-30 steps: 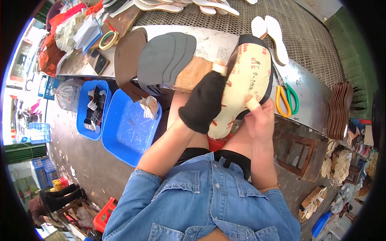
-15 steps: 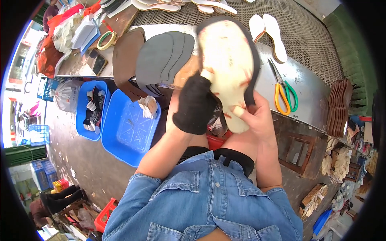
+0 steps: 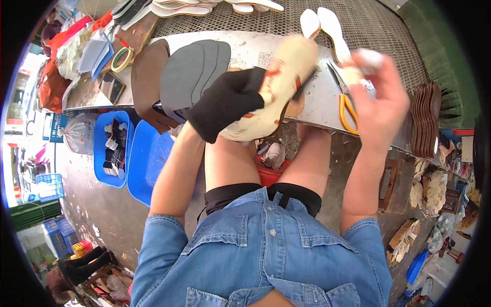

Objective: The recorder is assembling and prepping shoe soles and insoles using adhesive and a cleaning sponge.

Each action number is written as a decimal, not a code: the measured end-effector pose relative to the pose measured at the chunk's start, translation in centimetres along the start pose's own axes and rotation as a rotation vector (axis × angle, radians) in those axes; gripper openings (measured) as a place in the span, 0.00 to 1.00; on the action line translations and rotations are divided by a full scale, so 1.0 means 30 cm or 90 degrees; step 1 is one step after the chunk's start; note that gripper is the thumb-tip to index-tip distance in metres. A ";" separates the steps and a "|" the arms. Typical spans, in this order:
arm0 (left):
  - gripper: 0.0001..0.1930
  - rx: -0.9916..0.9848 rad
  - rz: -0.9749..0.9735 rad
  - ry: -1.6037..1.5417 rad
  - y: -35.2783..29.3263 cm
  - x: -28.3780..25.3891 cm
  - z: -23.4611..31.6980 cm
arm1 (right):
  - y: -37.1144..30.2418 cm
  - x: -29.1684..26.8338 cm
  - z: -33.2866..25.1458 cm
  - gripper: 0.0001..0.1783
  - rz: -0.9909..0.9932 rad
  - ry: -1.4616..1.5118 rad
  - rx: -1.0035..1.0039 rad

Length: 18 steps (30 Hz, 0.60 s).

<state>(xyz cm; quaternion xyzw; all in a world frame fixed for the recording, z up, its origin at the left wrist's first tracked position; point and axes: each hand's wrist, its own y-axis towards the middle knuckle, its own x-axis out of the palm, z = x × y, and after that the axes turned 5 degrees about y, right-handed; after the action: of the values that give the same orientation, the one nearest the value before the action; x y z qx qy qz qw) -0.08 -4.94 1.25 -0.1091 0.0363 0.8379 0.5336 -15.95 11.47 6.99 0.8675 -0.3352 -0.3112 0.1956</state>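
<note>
Two hands are up over the bench edge. The left hand [image 3: 230, 100], in a black glove, grips a cream shoe sole [image 3: 276, 92] tilted across the lap, likely so its face is open to the other hand. The right hand [image 3: 381, 100], bare, is raised just beside the sole's far end with fingers closed on a small pale object, too blurred to name. Under it, yellow-handled scissors [image 3: 348, 105] lie on the metal bench [image 3: 250, 48]. Grey sole blanks [image 3: 192, 71] overlap left of the glove; blue tubs [image 3: 146, 163] crowd the floor by the knee.
</note>
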 end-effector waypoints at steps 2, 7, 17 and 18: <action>0.17 -0.014 0.072 -0.112 -0.026 0.023 0.009 | -0.050 0.003 -0.011 0.06 0.169 0.105 0.066; 0.17 0.036 0.129 -0.180 -0.035 0.072 -0.003 | -0.153 0.165 0.078 0.11 0.012 0.297 0.230; 0.13 0.051 0.119 -0.147 -0.053 0.100 0.017 | -0.102 0.137 0.094 0.10 -0.062 0.199 0.136; 0.13 0.052 0.117 -0.148 -0.050 0.102 0.021 | -0.106 0.132 0.094 0.10 -0.060 0.224 0.125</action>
<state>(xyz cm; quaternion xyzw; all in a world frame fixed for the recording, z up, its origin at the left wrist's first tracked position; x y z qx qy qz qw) -0.05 -1.46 1.26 0.0147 0.0183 0.8878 0.4596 -14.08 10.53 1.56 0.9381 -0.2834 -0.1295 0.1512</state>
